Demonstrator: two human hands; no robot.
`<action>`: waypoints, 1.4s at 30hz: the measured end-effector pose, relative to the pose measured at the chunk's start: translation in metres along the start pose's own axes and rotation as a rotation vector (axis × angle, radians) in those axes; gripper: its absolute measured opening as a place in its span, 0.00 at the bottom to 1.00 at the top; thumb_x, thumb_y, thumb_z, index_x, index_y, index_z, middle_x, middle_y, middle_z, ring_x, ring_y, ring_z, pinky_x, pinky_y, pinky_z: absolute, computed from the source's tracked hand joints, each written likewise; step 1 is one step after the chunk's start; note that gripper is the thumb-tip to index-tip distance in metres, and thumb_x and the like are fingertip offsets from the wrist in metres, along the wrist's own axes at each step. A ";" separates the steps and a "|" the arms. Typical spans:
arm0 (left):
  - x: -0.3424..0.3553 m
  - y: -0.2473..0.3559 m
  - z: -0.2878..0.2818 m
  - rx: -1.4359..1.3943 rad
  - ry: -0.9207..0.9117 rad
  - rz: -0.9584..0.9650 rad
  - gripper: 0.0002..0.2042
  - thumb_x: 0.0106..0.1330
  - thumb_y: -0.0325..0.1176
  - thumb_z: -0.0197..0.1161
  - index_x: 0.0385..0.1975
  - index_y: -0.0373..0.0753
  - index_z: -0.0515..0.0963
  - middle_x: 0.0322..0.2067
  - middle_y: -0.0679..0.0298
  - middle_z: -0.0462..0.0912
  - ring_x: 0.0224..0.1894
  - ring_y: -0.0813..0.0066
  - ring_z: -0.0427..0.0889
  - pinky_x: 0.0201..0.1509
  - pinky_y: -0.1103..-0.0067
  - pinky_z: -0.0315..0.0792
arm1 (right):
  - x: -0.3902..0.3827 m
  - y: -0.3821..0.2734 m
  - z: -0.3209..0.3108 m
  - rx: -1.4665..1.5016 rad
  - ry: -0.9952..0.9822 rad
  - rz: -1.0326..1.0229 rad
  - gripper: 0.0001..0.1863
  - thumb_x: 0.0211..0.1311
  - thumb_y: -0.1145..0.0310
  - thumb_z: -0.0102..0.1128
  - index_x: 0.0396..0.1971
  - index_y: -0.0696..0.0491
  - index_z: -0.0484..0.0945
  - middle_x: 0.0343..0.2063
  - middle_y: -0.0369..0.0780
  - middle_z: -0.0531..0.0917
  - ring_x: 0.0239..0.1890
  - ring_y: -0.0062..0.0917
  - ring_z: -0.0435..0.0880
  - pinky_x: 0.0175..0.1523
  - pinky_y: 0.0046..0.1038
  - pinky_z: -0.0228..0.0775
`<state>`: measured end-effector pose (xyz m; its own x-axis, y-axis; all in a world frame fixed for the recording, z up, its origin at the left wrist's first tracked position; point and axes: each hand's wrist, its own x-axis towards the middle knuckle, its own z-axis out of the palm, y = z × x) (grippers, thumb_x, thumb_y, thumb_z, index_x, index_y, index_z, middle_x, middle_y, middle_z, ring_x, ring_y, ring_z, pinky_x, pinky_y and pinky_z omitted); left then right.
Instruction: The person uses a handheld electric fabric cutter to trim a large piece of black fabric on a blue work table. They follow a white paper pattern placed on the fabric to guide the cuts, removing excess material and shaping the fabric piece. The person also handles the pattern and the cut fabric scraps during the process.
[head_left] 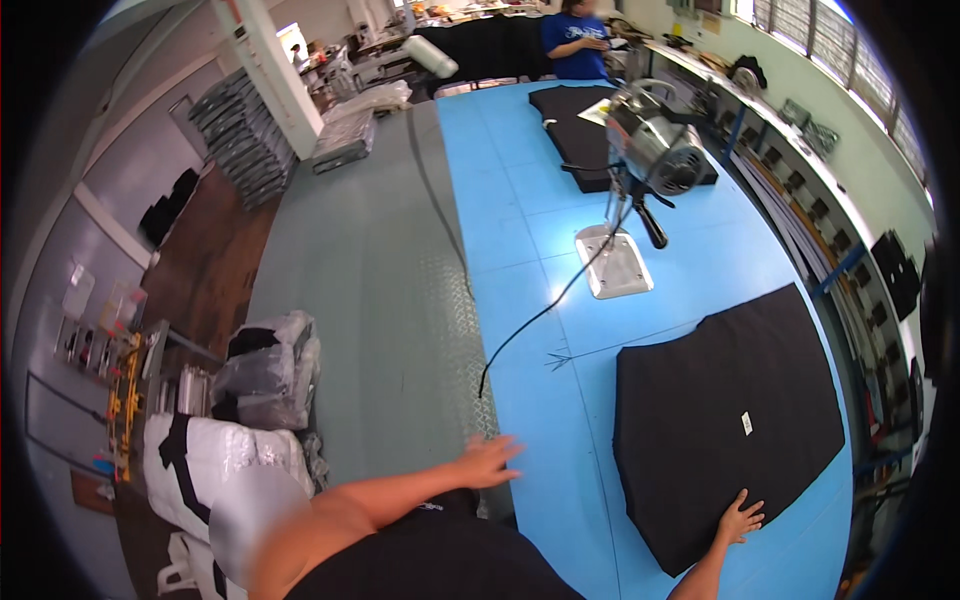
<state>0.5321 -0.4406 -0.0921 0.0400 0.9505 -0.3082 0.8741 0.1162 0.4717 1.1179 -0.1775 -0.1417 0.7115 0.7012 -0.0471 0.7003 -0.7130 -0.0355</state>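
A thick stack of cut black fabric pieces [700, 420] lies on the blue cutting table [560, 440], with a small white label [746, 423] on its top. My right hand [742, 518] rests on the stack's near right edge, fingers spread and flat. Near the table's left edge, my left hand [488, 462] reaches out with fingers apart and nothing in them; it is slightly blurred. Beyond the stack stands an upright fabric cutting machine [655, 150] with a black handle, on its metal base plate [615, 262].
A black cable [535, 318] trails from the machine toward the table's left edge. Another black fabric stack [570, 125] lies at the far end, where a person in a blue shirt [575, 45] stands. Plastic-wrapped bundles [265, 370] sit on the left. A long shelf [770, 115] runs along the right wall.
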 end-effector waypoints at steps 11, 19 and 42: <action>-0.404 -0.327 0.122 -0.481 -0.435 -1.329 0.30 0.64 0.62 0.60 0.44 0.36 0.85 0.46 0.46 0.85 0.51 0.56 0.84 0.55 0.63 0.75 | -0.299 -0.122 -0.105 0.645 0.247 -0.901 0.19 0.71 0.62 0.58 0.50 0.63 0.77 0.50 0.51 0.80 0.55 0.44 0.78 0.62 0.40 0.68; -0.274 -0.487 -0.006 -0.497 -0.141 -0.764 0.34 0.65 0.56 0.63 0.63 0.36 0.72 0.58 0.46 0.78 0.60 0.54 0.78 0.64 0.65 0.70 | -0.665 -0.301 -0.051 0.638 -0.773 -1.278 0.15 0.60 0.63 0.69 0.43 0.55 0.82 0.35 0.45 0.86 0.39 0.35 0.87 0.44 0.35 0.77; 0.225 -0.642 -0.539 -0.433 0.079 -0.219 0.27 0.64 0.46 0.67 0.59 0.36 0.76 0.51 0.47 0.82 0.50 0.54 0.84 0.53 0.66 0.77 | -0.645 -1.004 -0.075 0.957 -0.563 -1.162 0.17 0.62 0.61 0.68 0.47 0.55 0.82 0.39 0.43 0.87 0.38 0.32 0.86 0.43 0.32 0.77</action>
<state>-0.2806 -0.1463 -0.0189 -0.1741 0.9072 -0.3829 0.5758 0.4092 0.7078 -0.0399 0.0871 -0.0005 -0.4165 0.9020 0.1136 0.3735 0.2837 -0.8832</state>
